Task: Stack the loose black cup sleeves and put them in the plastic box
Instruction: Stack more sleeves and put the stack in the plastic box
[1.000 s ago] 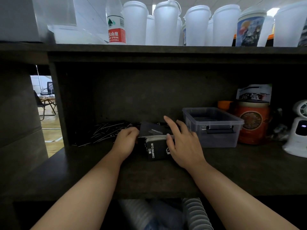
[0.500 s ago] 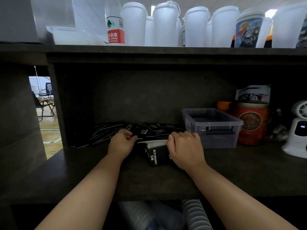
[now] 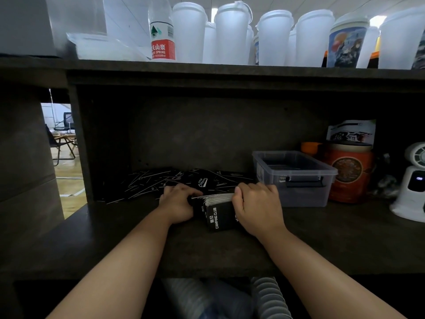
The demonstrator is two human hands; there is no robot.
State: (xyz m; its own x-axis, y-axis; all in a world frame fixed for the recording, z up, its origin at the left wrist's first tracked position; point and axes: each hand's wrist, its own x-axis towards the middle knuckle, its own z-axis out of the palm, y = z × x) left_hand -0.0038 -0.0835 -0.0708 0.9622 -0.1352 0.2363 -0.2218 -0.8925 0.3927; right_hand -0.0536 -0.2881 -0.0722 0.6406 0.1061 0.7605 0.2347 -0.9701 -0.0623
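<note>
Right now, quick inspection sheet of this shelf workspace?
Surface: dark shelf, lower level of a two-level unit.
Job's things: stack of black sleeves on edge between both hands; loose sleeves scattered behind; plastic box to the right, lid off.
Clutter: orange tin, white fan.
Grippers: left hand and right hand both grip the stack.
Cables: nothing seen.
Surroundings: white cups and water bottle on the top shelf.

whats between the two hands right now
In the head view, the stack of black cup sleeves stands on edge between the left hand and right hand, both gripping it.
</note>
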